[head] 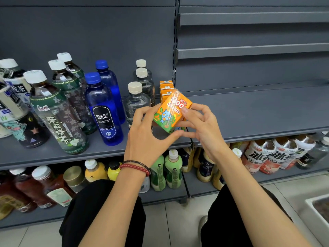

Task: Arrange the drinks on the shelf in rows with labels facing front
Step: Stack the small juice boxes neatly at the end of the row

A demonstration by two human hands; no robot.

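Observation:
An orange juice carton (pixel 170 111) with a cartoon cat and a straw on its face is tilted in the air above the front of the grey shelf (pixel 53 154). My left hand (pixel 144 132) grips its lower left side and my right hand (pixel 201 122) pinches its right edge and bottom. Right behind it a row of matching orange cartons (pixel 166 90) stands on the shelf. To the left stand rows of clear bottles with beige caps (pixel 136 98), blue soda bottles (pixel 105 111) and green-labelled tea bottles (pixel 58 111).
The shelf section to the right (pixel 258 111) carries no drinks. The lower shelf holds many bottles, among them green ones (pixel 172 168) and white-and-red iced tea bottles (pixel 258 154). A white bin (pixel 318 209) sits on the tiled floor at the right. My knees are close below the shelf.

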